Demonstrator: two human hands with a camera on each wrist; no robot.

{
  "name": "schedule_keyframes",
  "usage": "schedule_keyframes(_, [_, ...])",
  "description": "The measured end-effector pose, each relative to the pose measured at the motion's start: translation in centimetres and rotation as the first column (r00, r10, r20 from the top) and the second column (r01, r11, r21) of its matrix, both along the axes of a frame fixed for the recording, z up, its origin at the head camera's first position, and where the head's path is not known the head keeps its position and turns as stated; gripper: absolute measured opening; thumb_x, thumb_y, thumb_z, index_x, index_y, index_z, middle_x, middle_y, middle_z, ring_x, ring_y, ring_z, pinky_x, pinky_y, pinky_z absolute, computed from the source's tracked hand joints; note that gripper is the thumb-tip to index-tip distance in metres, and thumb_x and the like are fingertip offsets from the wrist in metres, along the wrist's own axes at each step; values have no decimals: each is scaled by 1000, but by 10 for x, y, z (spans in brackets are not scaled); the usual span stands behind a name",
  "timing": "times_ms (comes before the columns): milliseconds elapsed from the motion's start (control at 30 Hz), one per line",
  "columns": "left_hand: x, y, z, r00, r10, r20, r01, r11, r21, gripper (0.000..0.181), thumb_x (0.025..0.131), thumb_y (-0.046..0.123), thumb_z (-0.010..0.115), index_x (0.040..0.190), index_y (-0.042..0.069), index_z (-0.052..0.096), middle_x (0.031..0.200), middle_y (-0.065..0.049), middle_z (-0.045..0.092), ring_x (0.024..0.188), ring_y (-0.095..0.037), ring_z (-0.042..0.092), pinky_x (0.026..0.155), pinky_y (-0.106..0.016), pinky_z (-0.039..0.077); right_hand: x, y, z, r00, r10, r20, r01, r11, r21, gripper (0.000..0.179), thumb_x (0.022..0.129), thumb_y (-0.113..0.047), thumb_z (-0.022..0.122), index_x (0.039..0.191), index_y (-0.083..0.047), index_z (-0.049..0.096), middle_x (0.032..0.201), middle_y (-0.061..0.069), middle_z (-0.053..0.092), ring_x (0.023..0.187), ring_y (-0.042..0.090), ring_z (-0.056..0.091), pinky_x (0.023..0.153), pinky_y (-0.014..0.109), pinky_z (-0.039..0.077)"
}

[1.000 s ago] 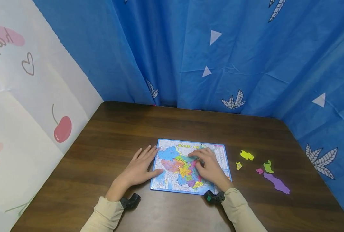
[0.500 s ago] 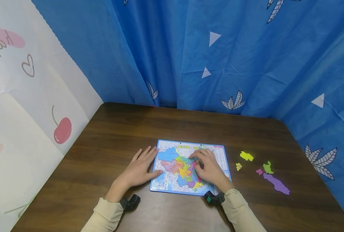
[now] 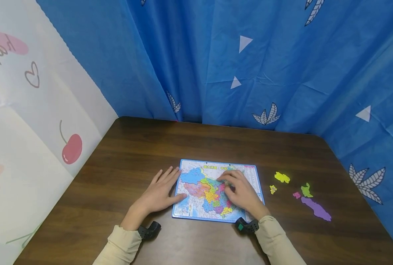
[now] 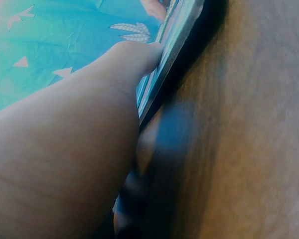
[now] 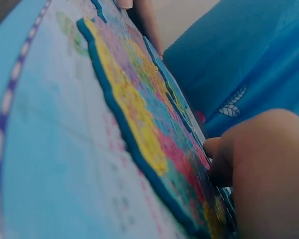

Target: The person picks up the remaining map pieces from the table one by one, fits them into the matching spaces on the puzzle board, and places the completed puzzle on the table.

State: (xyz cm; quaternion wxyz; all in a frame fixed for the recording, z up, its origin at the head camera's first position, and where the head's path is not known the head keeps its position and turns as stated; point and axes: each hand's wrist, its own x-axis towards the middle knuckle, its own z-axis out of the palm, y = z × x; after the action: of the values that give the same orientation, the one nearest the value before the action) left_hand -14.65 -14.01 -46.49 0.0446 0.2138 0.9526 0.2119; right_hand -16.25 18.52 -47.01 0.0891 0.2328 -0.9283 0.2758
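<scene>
A China map jigsaw puzzle board [image 3: 189, 215] with a blue border lies flat on the table, most of its colourful pieces filled in. My left hand [image 3: 161, 192] lies with straight fingers along the board's left edge, its thumb over the corner of the map. In the left wrist view the thumb [image 4: 139, 57] rests at the board's edge [image 4: 172, 62]. My right hand [image 3: 240, 189] is over the upper right of the map, index finger and thumb bent down to pinch a teal puzzle piece [image 3: 213, 180] there, mostly hidden by the hand. In the right wrist view the fingertips [image 5: 213, 147] are right at the map's raised edge.
Right of the board lie loose puzzle pieces: a bright yellow one [image 3: 282, 177], a small yellow one [image 3: 273, 189], a green one [image 3: 306, 190], a small pink one [image 3: 296, 195] and a long purple one [image 3: 316, 209]. A blue curtain [image 3: 196, 55] hangs behind the table.
My right hand has shifted very slightly to the right over the map, its fingers staying bent at the same area. The left hand and the loose pieces stay put.
</scene>
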Motion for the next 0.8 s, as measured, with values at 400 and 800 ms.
schedule_keyframes(400, [-1,0,1,1000,3,8,-3,1000,6,94,93,70,56,163,13,31,171,-8,26,161,-30,14,128,-59,6,-1,1,-2,1000,21,13,-21,1000,8,30,89,-19,74,118,-25,77,129,-5,65,123,21,53,101,49,52])
schedule_keyframes(800, [0,0,1,1000,3,1,-3,1000,5,94,93,69,57,163,12,31,170,-8,26,160,-30,15,128,-59,7,1,1,-1,999,42,10,-43,997,60,32,95,-29,74,127,-28,75,132,-5,62,125,20,50,105,50,49])
